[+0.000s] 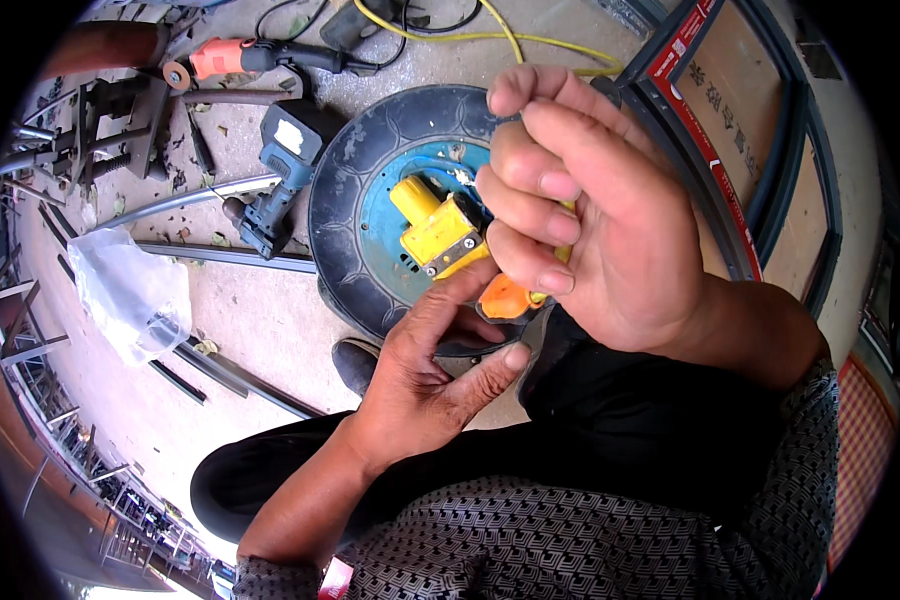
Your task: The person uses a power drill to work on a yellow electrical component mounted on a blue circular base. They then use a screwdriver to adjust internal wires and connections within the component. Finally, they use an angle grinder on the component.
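Note:
A yellow plug-like housing (438,232) with a round spout and screws in its side plate lies over the blue middle of a round black-rimmed disc (345,235). My left hand (425,375) curls round its near end, the index finger against it and the thumb apart; the other fingers are partly hidden. Raised at the right, my right hand (595,215) has its fingers curled round a slim yellow piece, mostly hidden. Below that fist shows an orange bulb-shaped handle end (507,298) with a yellow part, between my two hands. Whether the pieces are joined is hidden.
Left of the disc lie a cordless drill (280,175), an orange-and-black grinder (260,57) and a clear plastic bag (135,295). Metal bars (225,258) cross the floor. Dark-framed panels (740,120) stand at right. A yellow cable (440,37) runs along the far side.

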The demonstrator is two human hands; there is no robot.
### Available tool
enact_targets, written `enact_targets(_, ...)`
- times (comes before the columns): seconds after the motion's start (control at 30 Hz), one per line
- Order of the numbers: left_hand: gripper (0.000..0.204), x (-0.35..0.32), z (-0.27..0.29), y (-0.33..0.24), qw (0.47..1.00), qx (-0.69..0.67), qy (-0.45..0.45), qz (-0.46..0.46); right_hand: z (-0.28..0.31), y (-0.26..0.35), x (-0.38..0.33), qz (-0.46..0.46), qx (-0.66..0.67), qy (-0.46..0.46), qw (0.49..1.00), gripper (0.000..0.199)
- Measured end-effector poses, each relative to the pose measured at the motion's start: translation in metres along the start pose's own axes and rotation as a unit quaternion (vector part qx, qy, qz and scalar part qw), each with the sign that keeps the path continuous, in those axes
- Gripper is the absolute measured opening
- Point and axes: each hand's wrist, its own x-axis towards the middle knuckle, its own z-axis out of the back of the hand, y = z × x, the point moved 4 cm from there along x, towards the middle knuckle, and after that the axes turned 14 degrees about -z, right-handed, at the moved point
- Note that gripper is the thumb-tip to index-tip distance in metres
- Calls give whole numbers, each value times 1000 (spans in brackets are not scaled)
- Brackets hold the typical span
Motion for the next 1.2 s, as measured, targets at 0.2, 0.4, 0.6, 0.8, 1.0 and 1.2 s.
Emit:
enact_targets(0.2, 37, 8, -2, -3, 997, 54, 34, -40, 11, -4, -1, 16, -63, -34, 997, 21)
enact_targets(0.4, 34, 15, 7, -11, 953, 249, 64, -159, 37, 28, -19, 165, -668, -140, 712, 20)
enact_targets(0.6, 37, 18, 3, -10, 895, 383, 120, -193, 34, 19, -38, 352, -733, -6, 582, 38)
enact_targets(0.8, 41, 21, -1, -10, 865, 431, 135, -217, 44, -5, -35, 284, -758, 107, 578, 28)
enact_targets(1.0, 39, 23, 8, -12, 871, 449, 83, -180, 60, -1, -32, 282, -782, 64, 552, 12)
enact_targets(1.2, 20, 25, 36, -14, 860, 472, -21, -195, 78, 11, -23, 333, -797, -37, 503, 11)
